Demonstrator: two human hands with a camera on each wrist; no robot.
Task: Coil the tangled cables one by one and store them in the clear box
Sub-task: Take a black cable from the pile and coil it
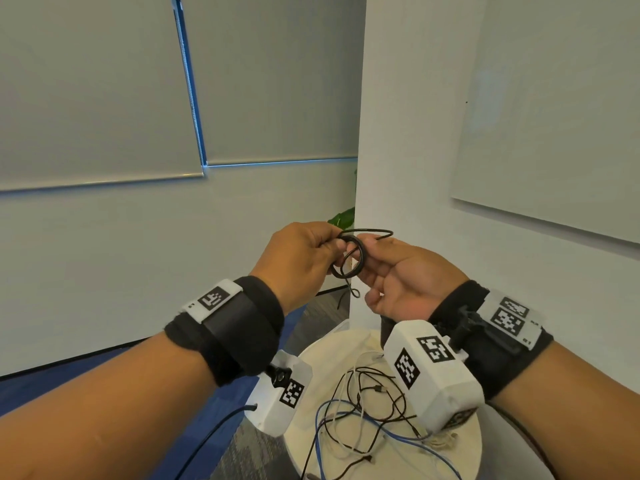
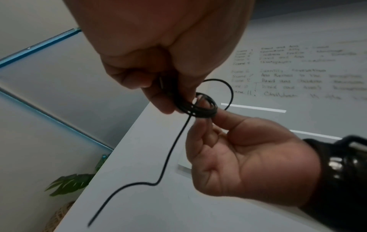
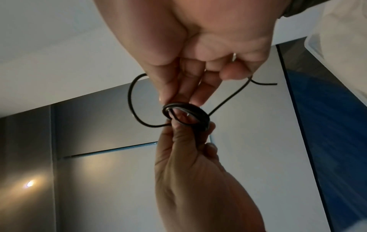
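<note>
My left hand (image 1: pixel 304 258) pinches one side of the small black cable coil (image 1: pixel 348 258) between thumb and curled fingers, and my right hand (image 1: pixel 403 282) pinches the opposite side with its thumb and forefinger, the other fingers loosely bent. One loose loop arches above the coil; a tail hangs below. Beneath my wrists, tangled cables (image 1: pixel 367 410) sprawl on the round white table (image 1: pixel 464 455).
</note>
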